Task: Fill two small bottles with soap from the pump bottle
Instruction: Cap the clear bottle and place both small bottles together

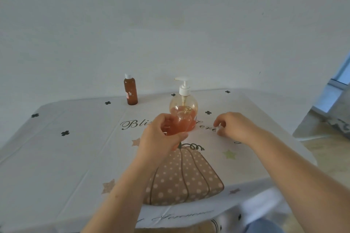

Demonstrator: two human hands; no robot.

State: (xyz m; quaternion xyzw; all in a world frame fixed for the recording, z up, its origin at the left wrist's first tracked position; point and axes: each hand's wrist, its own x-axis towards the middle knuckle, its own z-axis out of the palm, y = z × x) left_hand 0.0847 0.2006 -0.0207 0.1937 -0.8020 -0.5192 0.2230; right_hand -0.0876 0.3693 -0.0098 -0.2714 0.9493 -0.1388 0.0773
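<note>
The desk is covered by a pumpkin-print cloth. Centrally the pump bottle stands. A small bottle is gripped by the left hand; something white is pinched by the right hand. Another capped bottle stands behind.

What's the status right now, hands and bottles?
Left hand gripping a small bottle before the pump bottle. Right hand pinching a small white piece, probably its cap. Capped brown bottle standing behind. Nothing blocking.

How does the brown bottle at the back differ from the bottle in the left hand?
The brown bottle stands capped and untouched near the wall; the held bottle is gripped by the left hand beside the pump bottle. The brown one looks dark; the held one shows orange soap. Both are small.
</note>
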